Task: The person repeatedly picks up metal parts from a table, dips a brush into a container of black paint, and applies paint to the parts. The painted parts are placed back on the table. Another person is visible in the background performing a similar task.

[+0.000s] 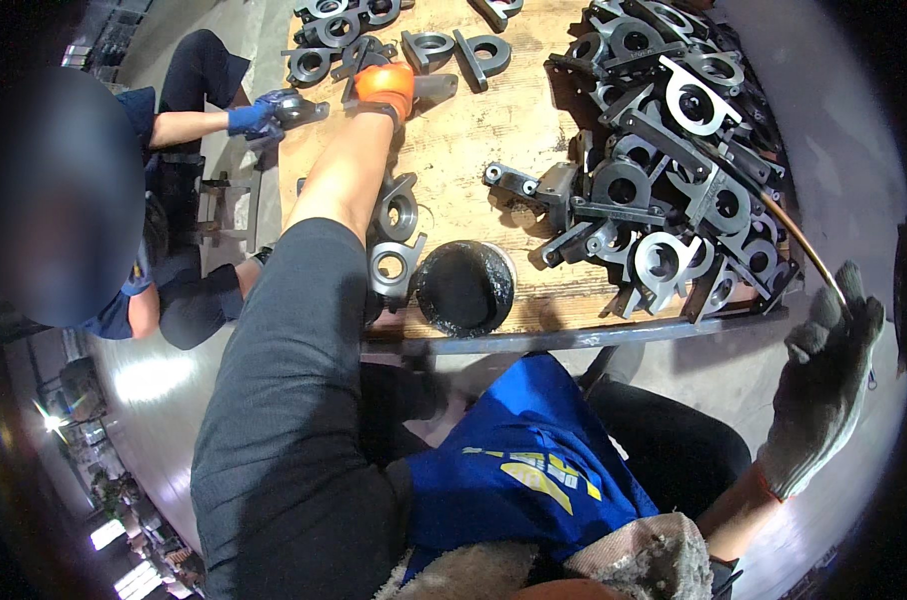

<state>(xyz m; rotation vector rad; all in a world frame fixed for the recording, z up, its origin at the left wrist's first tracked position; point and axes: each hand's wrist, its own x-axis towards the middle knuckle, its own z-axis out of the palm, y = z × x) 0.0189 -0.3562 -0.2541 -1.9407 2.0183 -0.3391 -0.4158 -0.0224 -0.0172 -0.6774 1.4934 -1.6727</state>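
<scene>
My left hand [384,88], in an orange glove, reaches far across the wooden bench top [474,150] and closes on a grey metal bracket with a round bore [432,88]. Several similar brackets [334,40] lie spread around it. My right hand [824,390], in a grey knit glove, is raised off the bench's right edge. Its fingers are closed around the end of a thin curved brass-coloured rod [796,238] that runs up along a big heap of brackets [674,150].
A round black dish of dark grease [466,288] sits near the bench's front steel edge [574,338], beside two brackets [394,240]. At the left a seated co-worker's blue-gloved hand [252,115] holds a metal part [302,108].
</scene>
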